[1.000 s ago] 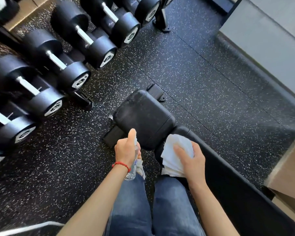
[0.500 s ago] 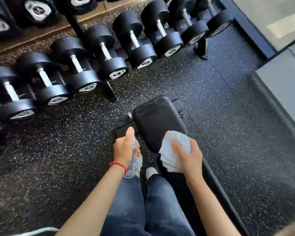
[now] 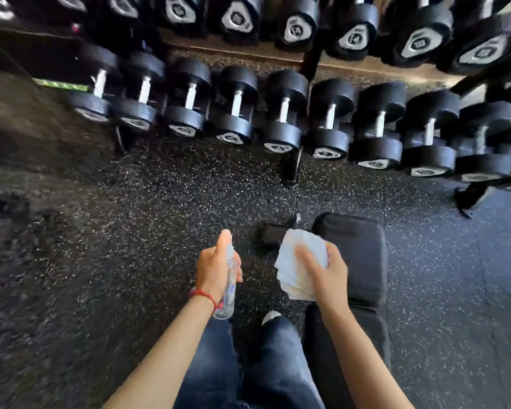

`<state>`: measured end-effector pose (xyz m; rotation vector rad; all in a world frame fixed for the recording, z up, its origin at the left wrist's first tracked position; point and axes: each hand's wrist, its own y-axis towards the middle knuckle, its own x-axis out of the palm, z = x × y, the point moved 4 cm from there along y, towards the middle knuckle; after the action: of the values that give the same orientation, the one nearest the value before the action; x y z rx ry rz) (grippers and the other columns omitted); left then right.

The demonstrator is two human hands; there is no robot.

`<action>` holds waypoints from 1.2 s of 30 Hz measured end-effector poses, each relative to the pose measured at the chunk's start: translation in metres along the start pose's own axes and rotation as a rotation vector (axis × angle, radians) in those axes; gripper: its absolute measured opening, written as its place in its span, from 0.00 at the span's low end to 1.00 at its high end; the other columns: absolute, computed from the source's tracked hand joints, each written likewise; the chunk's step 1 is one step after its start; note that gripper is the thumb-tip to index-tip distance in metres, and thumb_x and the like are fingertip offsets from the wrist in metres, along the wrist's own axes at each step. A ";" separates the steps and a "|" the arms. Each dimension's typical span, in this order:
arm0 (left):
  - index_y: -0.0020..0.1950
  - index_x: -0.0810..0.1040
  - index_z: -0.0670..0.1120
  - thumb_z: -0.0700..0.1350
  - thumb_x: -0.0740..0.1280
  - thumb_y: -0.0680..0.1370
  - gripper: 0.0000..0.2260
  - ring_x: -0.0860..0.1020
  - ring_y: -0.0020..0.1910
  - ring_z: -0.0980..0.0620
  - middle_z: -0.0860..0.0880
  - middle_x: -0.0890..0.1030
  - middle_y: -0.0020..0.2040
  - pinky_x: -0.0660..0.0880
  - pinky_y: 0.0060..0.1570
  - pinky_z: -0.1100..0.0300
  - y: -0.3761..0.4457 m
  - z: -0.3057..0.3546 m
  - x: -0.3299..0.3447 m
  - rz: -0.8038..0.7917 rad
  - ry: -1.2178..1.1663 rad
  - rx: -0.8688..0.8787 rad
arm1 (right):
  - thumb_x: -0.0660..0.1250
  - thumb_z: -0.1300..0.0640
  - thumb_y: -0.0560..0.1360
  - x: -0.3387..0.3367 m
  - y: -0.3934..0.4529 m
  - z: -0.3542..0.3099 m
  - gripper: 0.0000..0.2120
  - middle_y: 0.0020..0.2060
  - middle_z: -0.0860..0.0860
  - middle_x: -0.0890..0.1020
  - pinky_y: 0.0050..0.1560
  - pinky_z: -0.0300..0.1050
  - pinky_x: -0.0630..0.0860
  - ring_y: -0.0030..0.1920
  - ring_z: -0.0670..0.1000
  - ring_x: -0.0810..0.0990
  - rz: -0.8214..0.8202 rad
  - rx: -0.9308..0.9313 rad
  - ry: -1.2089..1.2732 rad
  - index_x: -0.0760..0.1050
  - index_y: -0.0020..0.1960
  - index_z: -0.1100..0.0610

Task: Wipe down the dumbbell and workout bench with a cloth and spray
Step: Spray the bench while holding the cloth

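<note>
While standing near the black bench (image 3: 363, 255), gripping a clear spray bottle (image 3: 229, 293) in the left hand (image 3: 214, 273). Pinching a folded white cloth (image 3: 300, 261) in the right hand (image 3: 326, 273). Dumbbells (image 3: 283, 113) lined up far off.

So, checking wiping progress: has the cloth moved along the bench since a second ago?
Yes. The cloth, in the right hand, went from the near end of the bench seat pad to its far left corner.
</note>
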<state>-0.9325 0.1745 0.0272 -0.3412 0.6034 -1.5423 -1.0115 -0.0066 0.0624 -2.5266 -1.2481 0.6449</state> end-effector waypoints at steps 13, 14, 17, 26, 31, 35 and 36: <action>0.24 0.72 0.41 0.57 0.57 0.79 0.28 0.72 0.18 0.51 0.47 0.73 0.20 0.68 0.23 0.65 0.078 0.009 -0.282 0.381 -0.200 -0.077 | 0.67 0.45 0.66 0.306 -0.031 -0.076 0.21 0.50 0.48 0.80 0.51 0.50 0.76 0.50 0.49 0.78 -0.437 -0.112 -0.210 0.73 0.57 0.50; 0.25 0.72 0.41 0.57 0.57 0.79 0.28 0.73 0.18 0.51 0.47 0.74 0.20 0.68 0.22 0.66 0.083 0.011 -0.304 0.417 -0.215 -0.080 | 0.67 0.46 0.67 0.330 -0.033 -0.084 0.20 0.50 0.48 0.80 0.50 0.48 0.76 0.50 0.49 0.78 -0.466 -0.127 -0.222 0.73 0.57 0.50; 0.25 0.74 0.40 0.60 0.56 0.79 0.30 0.75 0.20 0.51 0.45 0.76 0.22 0.69 0.22 0.67 0.098 0.017 -0.362 0.519 -0.249 -0.063 | 0.65 0.44 0.65 0.389 -0.039 -0.105 0.23 0.48 0.48 0.80 0.46 0.44 0.73 0.49 0.50 0.78 -0.530 -0.184 -0.266 0.74 0.57 0.52; 0.27 0.74 0.41 0.59 0.57 0.78 0.28 0.76 0.23 0.48 0.45 0.76 0.23 0.74 0.26 0.62 0.172 0.040 -0.434 0.589 -0.398 -0.141 | 0.66 0.43 0.63 0.511 -0.011 -0.147 0.22 0.47 0.49 0.80 0.52 0.54 0.77 0.48 0.51 0.79 -0.625 -0.212 -0.345 0.74 0.54 0.52; 0.24 0.74 0.43 0.59 0.58 0.78 0.28 0.76 0.24 0.47 0.45 0.76 0.23 0.75 0.33 0.55 0.241 0.078 -0.461 0.617 -0.425 -0.133 | 0.68 0.43 0.63 0.584 0.034 -0.182 0.22 0.47 0.48 0.81 0.52 0.55 0.77 0.48 0.51 0.79 -0.671 -0.207 -0.323 0.75 0.54 0.51; 0.27 0.74 0.41 0.59 0.56 0.79 0.29 0.76 0.22 0.48 0.46 0.76 0.22 0.75 0.32 0.57 0.293 0.123 -0.492 0.671 -0.408 -0.123 | 0.70 0.50 0.69 0.645 0.072 -0.225 0.16 0.46 0.50 0.81 0.52 0.55 0.77 0.48 0.53 0.79 -0.708 -0.203 -0.313 0.75 0.54 0.53; 0.27 0.74 0.40 0.59 0.56 0.79 0.29 0.76 0.23 0.47 0.46 0.76 0.22 0.75 0.32 0.58 0.306 0.134 -0.500 0.676 -0.408 -0.112 | 0.70 0.49 0.68 0.659 0.080 -0.236 0.16 0.46 0.50 0.81 0.51 0.55 0.77 0.48 0.53 0.80 -0.721 -0.203 -0.313 0.75 0.53 0.52</action>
<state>-0.5678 0.6526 0.0371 -0.4649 0.4197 -0.7630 -0.4878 0.4649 0.0524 -1.9130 -2.2610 0.7630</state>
